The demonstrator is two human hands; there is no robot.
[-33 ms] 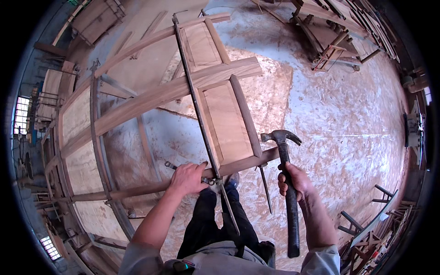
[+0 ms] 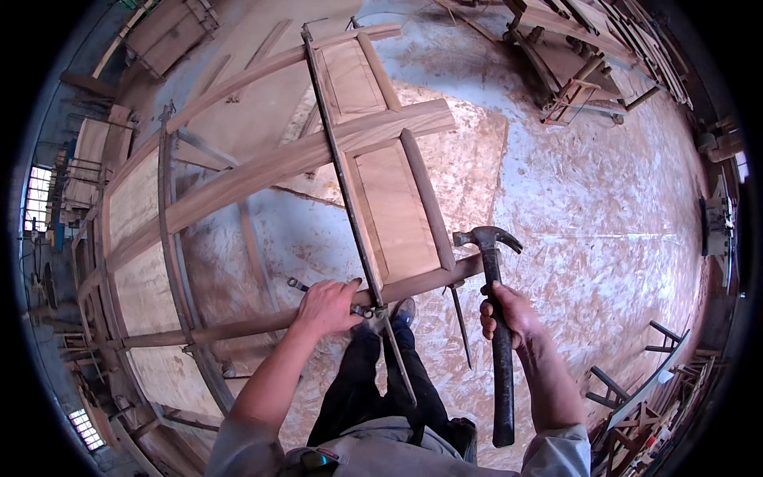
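At 4 o'clock from the middle of the view, the right hand (image 2: 515, 315) is clenched round the handle of a hammer (image 2: 502, 366), whose head stands at the handle's 12 o'clock end with the claw toward 3 and the striking face toward 9. At 7 o'clock, the left hand (image 2: 324, 306) lies over the near rail (image 2: 246, 327) of a wooden frame (image 2: 270, 168), and a wrench (image 2: 297, 285) shows on both sides of it; I cannot tell how tightly the fingers close on it. The wrench's nearer end is just beside a clamp (image 2: 342, 183), which crosses the frame from 11 o'clock down to 6. The frame stretches from 9 o'clock past the centre, with one panel (image 2: 395, 211) just beside the centre and a smaller panel (image 2: 350, 75) at 12. A second clamp (image 2: 165, 230) crosses it at 9. Under the rail, a shoe (image 2: 404, 311) shows at 6. A bench (image 2: 653, 381) lies at 4, near the rim, and a trolley (image 2: 569, 102) stands at 2.
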